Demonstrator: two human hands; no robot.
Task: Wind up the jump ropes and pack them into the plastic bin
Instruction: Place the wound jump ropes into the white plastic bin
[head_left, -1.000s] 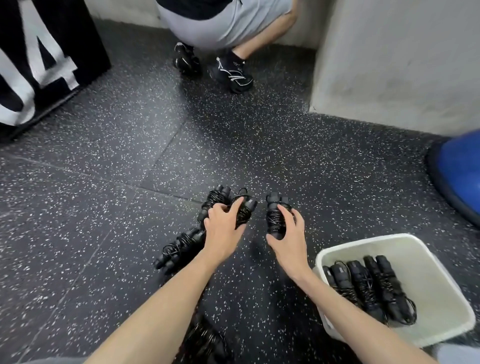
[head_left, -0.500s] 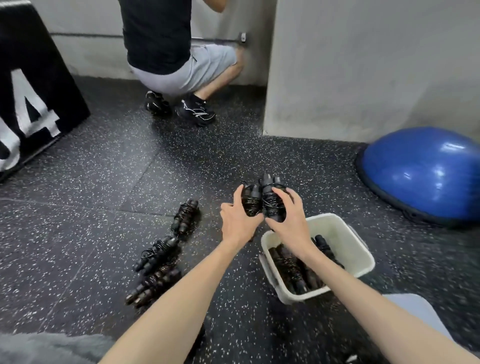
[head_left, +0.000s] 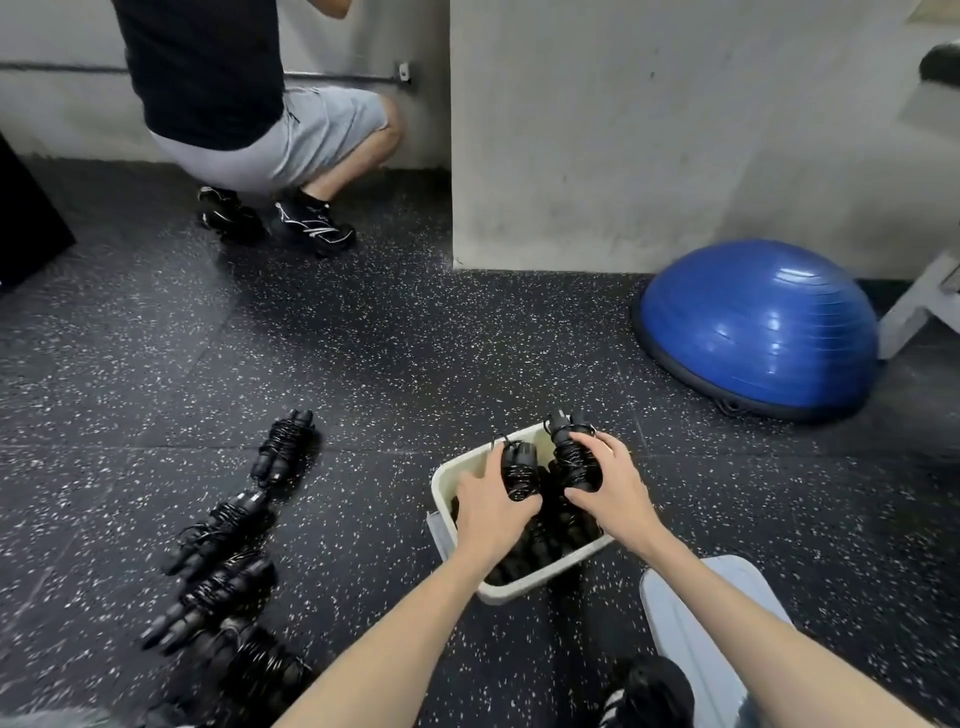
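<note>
A cream plastic bin (head_left: 524, 584) sits on the speckled floor, with wound black jump ropes lying inside it. My left hand (head_left: 491, 506) grips one wound black rope bundle (head_left: 519, 470) over the bin. My right hand (head_left: 610, 483) grips a second wound bundle (head_left: 571, 449) beside it, also over the bin. On the floor to the left, several more wound bundles lie in a row: one at the far end (head_left: 284, 448), one in the middle (head_left: 221, 525), one nearer (head_left: 215, 597) and one closest to me (head_left: 260, 665).
A person in grey shorts (head_left: 270, 135) squats at the back left, facing the wall. A blue half-ball trainer (head_left: 758, 327) rests at the right by a concrete pillar (head_left: 597, 130). My knee (head_left: 696, 608) and shoe (head_left: 649, 691) are below the bin.
Both hands lifted a wound bundle each off the floor and carried them right, from beside the bin to over it. The view tilted up and panned right.
</note>
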